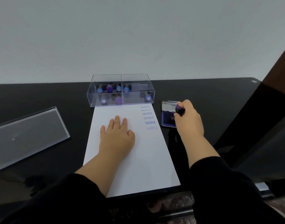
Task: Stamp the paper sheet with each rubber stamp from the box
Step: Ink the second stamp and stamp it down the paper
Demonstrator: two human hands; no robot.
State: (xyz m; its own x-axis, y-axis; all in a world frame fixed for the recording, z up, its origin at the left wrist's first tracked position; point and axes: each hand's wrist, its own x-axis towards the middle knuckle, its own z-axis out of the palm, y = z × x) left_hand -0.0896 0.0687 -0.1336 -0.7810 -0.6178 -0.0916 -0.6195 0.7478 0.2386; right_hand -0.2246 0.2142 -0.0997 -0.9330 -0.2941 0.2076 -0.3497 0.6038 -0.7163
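Paper sheet lies flat under the left hand, whose straight fingers press on it, just left of the FRAGILE and SAMPLE prints. Right hand grips a purple-topped rubber stamp over the open ink pad. Beyond both hands stands the clear box holding more stamps

Soft, even, rather dim light fills the frame. The glossy black table mirrors the wall and forearms faintly. Wide-angle bending curves the table's far edge and stretches the corners. The stamped lettering at the centre looks slightly soft.
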